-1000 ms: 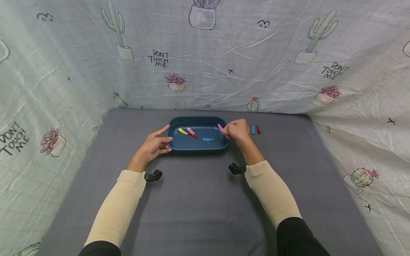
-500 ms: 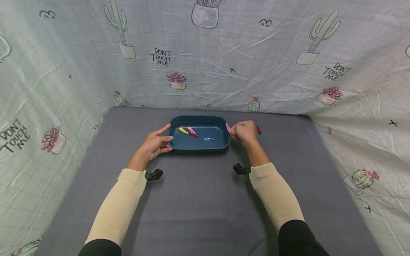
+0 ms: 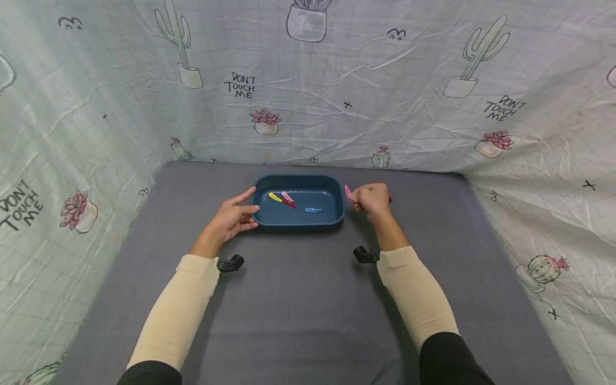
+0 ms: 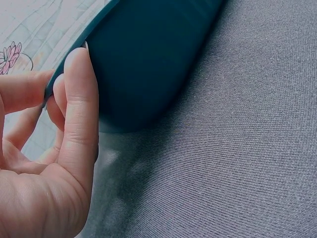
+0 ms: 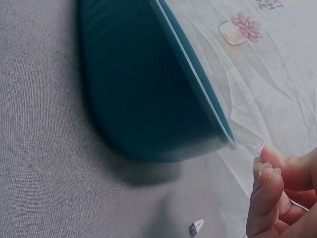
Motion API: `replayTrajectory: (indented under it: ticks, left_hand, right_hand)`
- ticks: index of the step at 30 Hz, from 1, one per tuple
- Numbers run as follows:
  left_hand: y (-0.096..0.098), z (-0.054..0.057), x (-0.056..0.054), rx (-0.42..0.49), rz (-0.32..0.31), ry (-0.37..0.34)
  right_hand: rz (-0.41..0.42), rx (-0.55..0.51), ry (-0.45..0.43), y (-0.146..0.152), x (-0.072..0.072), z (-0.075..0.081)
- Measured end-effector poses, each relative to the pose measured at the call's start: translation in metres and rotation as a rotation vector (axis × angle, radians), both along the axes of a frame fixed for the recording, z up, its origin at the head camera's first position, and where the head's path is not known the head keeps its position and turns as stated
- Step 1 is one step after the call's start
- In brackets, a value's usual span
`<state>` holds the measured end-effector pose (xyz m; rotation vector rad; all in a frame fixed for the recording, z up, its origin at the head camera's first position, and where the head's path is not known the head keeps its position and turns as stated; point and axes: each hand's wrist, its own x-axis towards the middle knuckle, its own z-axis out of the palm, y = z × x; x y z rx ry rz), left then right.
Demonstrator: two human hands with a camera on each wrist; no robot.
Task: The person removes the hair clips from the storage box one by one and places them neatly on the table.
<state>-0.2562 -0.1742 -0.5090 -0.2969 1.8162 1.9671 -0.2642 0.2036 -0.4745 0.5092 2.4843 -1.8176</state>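
My left hand point(image 3: 230, 218) grips the left end of a dark blue tray point(image 3: 299, 223); in the left wrist view the thumb point(image 4: 80, 109) lies against its outer wall. Inside the tray lie a yellow snap hair clip point(image 3: 275, 197), a pink one point(image 3: 287, 197), a red one point(image 3: 290, 203) and a blue one point(image 3: 313, 210). Just beyond the tray's right end, my right hand point(image 3: 371, 199) pinches another pink hair clip point(image 3: 348, 192), whose tip point(image 5: 261, 146) shows in the right wrist view. Part of a red clip point(image 3: 390, 198) peeks out behind that hand.
Grey cloth covers the table point(image 3: 298, 299). A small clip point(image 5: 196, 227) lies on it near the tray in the right wrist view. A printed cactus curtain point(image 3: 337, 80) hangs behind the table and along both sides.
My right hand has moved right with the pink clip, from over the tray's right end to outside it. It now covers the orange and blue clips on the table. My left hand stays put.
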Motion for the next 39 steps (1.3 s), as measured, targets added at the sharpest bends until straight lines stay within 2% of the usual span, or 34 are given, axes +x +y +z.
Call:
replayTrajectory:
  ticks: [14,24,39]
  left_hand:
    - [-0.001,0.004,0.001,0.001,-0.001,0.0]
    - [-0.003,0.002,-0.005,0.013,-0.013,-0.008]
    - [-0.002,0.007,-0.002,-0.005,-0.02,-0.001]
  right_hand:
    - [-0.052,-0.046,0.029,0.007,-0.002,-0.008]
    - [-0.107,-0.066,0.027,0.013,-0.007,-0.016]
    - [-0.169,-0.149,0.015,0.026,-0.012,-0.03]
